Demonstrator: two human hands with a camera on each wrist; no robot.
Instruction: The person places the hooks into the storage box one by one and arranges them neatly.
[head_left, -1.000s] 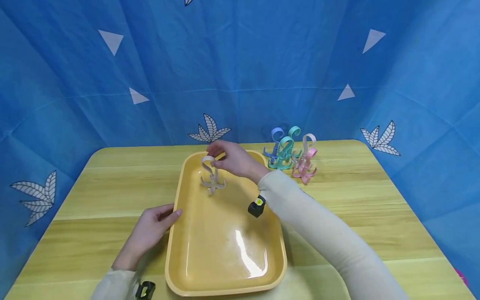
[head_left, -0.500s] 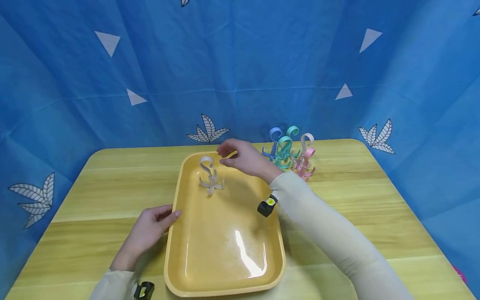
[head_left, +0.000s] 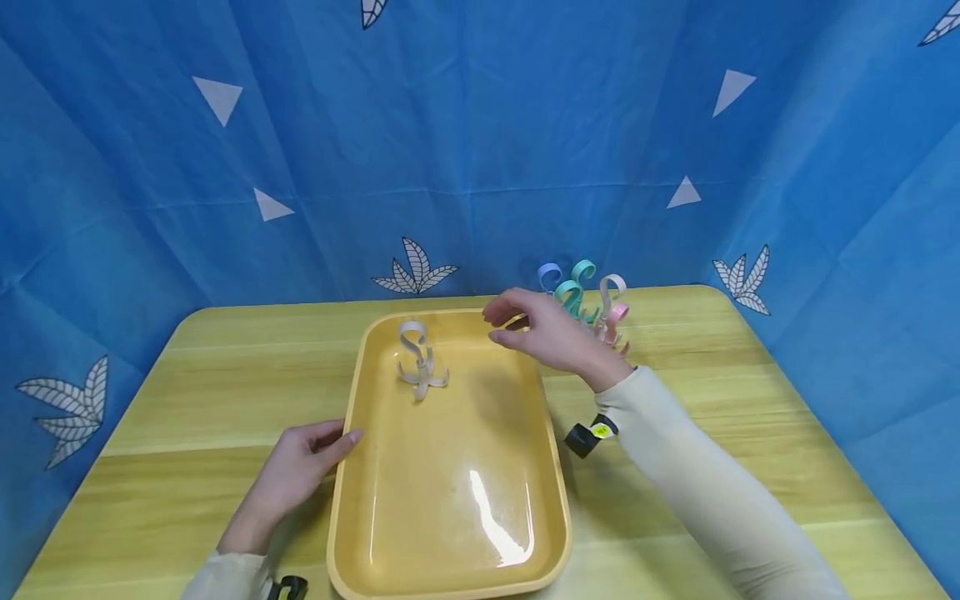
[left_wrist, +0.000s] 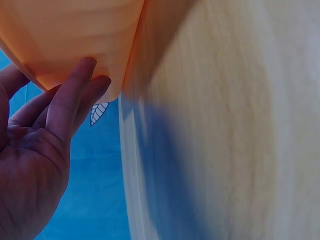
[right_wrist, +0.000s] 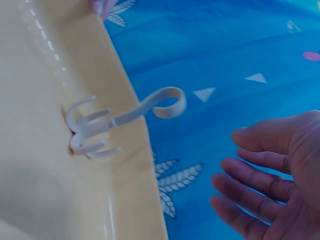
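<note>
A beige rotating hook (head_left: pixel 422 379) with a curled top and several upturned prongs stands upright inside the yellow tray (head_left: pixel 450 492), near its far left corner. My left hand (head_left: pixel 288 471) holds the tray's left side, thumb over the rim and fingers against the outer wall (left_wrist: pixel 65 45). Over the tray's far right corner, my right hand (head_left: pixel 551 337) hovers with bent, parted fingers and nothing in them. In the right wrist view that hand (right_wrist: pixel 280 185) is apart from the beige hook, its palm bare.
Behind my right hand stands a cluster of similar hooks: a blue one (head_left: pixel 550 268), green ones (head_left: pixel 568 290), a pale pink one (head_left: pixel 612 285) and a pink one (head_left: pixel 617 313). Everything rests on a wooden table (head_left: pixel 225 375), with a blue cloth (head_left: pixel 465 125) hanging behind it.
My right hand has let go of the beige hook and moved right toward the cluster. The hook stays standing in the tray. My left hand keeps its hold on the rim.
</note>
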